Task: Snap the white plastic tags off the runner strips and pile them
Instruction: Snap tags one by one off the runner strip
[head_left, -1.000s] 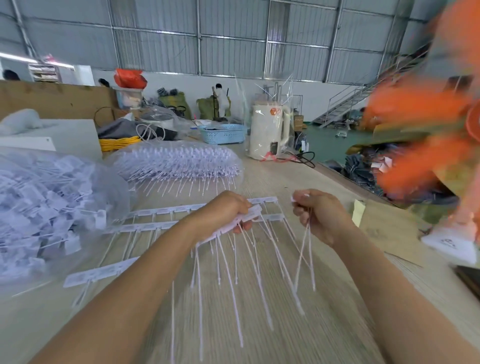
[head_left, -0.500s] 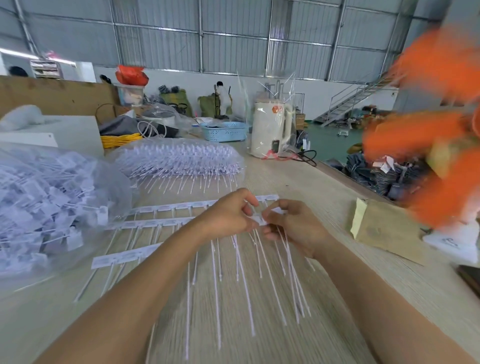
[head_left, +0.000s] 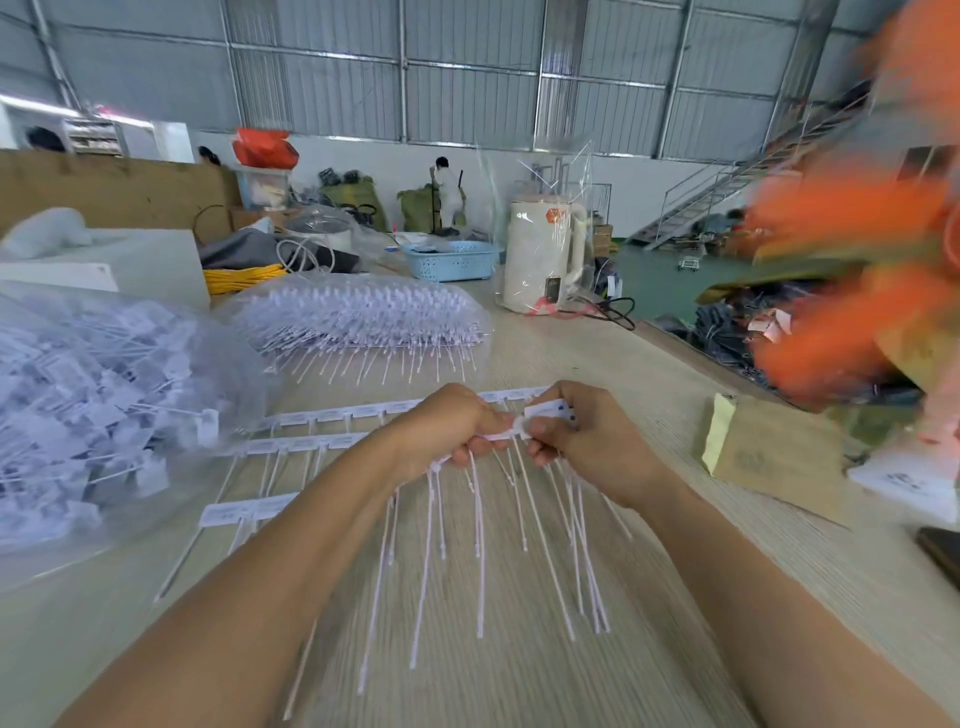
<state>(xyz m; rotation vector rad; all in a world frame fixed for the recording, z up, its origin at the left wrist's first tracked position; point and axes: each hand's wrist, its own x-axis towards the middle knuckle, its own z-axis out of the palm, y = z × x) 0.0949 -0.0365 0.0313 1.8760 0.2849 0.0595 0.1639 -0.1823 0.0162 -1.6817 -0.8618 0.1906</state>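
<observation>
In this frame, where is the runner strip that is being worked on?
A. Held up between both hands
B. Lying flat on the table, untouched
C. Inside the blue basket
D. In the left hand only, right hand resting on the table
A: the left hand and right hand both grip the runner strip, its tails hanging over the table.

No legible text, labels or numbers anywhere.
</observation>
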